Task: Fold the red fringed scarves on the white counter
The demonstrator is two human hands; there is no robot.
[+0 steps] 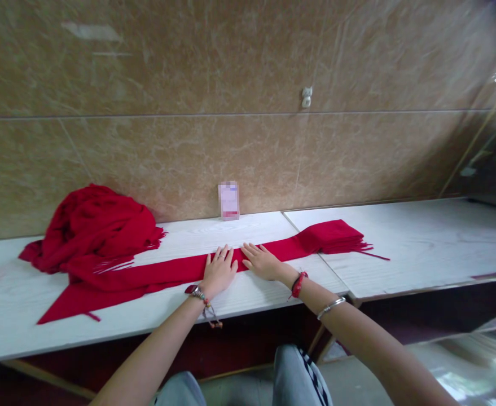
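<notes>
A long red scarf [158,274] lies stretched across the white table [248,225]. My left hand [219,272] rests flat on its middle with the fingers spread. Right beside it, my right hand [262,261] also lies flat on the scarf, fingers stretched toward the left. The scarf's right end [332,237] is folded into a thick stack with fringe hanging toward the right. Its left end spreads wide near the table's front edge.
A crumpled heap of red scarves [97,228] sits at the back left against the marble wall. A small pink card [228,200] leans on the wall behind my hands. A second white table [421,237] adjoins on the right.
</notes>
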